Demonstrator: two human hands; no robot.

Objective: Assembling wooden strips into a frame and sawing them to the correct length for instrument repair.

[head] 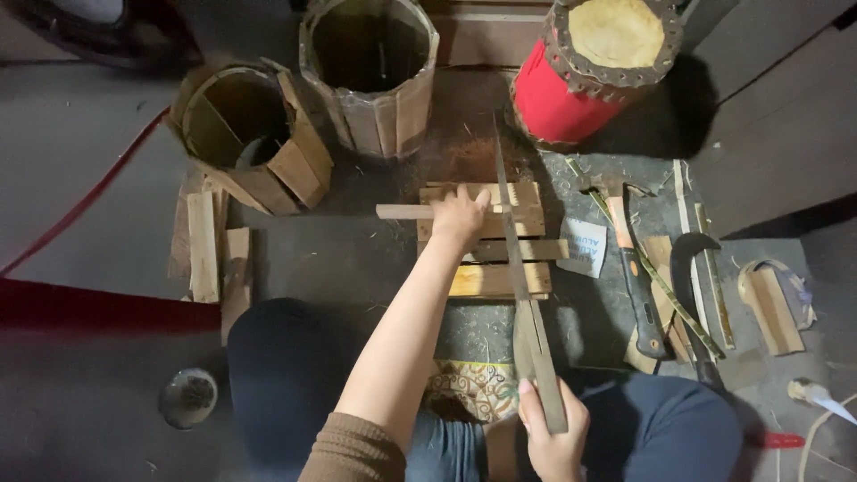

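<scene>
Two hands are working over a small stack of wooden slats (495, 250) lying on the dark floor (89, 178) in front of the seated person. The left hand (460, 214) is pressing down on a narrow wooden strip (406, 211), fingers curled over it, pinning it crosswise on the stack; its long axis is running from nine to three o'clock. The right hand (553, 433) is clenching the handle end of a long flat blade (518, 259), whose long axis is running from six to twelve o'clock, so it is crossing the strip almost at a right angle just to the three o'clock side of the left hand. The left hand is the nearer one to the strip; the right is sitting well back toward the body, at six o'clock from it.

At eleven and twelve o'clock two open barrel-like drum shells (370, 71) of wooden staves are standing, and at one o'clock a red drum (589, 71) with a skin head. A hammer (629, 259) and a curved sickle blade (692, 268) are lying at three o'clock; loose slats (210, 254) are lying at nine.
</scene>
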